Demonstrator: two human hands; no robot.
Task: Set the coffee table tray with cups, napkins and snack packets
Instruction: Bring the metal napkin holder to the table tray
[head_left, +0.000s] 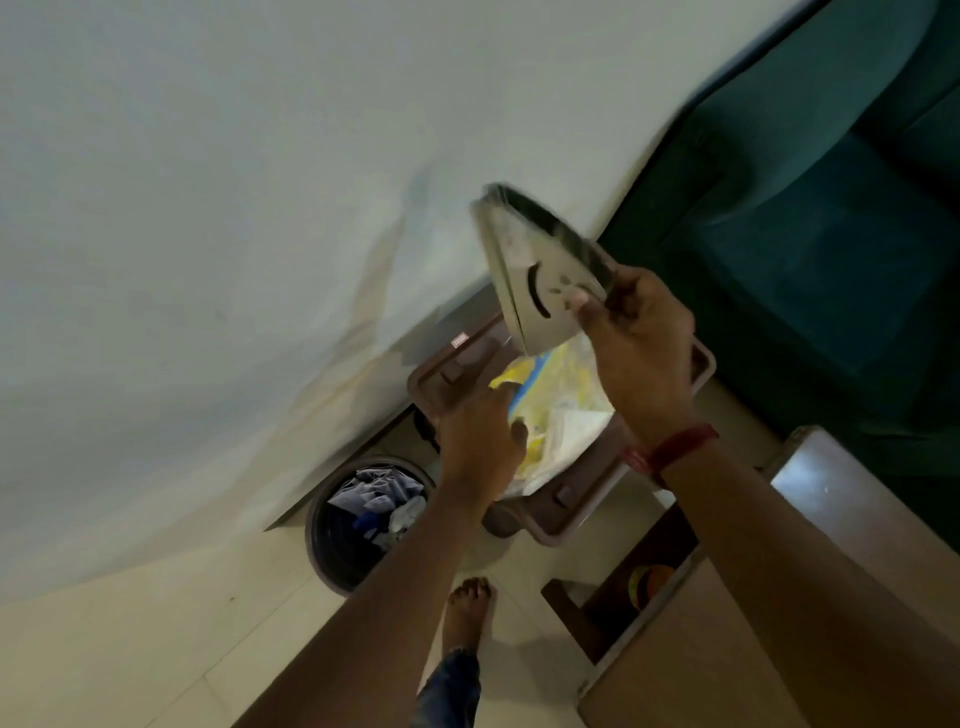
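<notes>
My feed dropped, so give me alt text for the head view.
The right hand holds a flat grey lid tilted above an open brown plastic box, while the left hand reaches toward yellow and white packets inside it.

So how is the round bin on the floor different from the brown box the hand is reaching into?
The round bin is a dark, circular tub with crumpled bluish-white stuff inside; the brown box is squarish with rounded corners and holds yellow and white packets. The left hand reaches into the box, while nothing touches the bin. The right hand holds a lid above the box. Both are open.
</notes>
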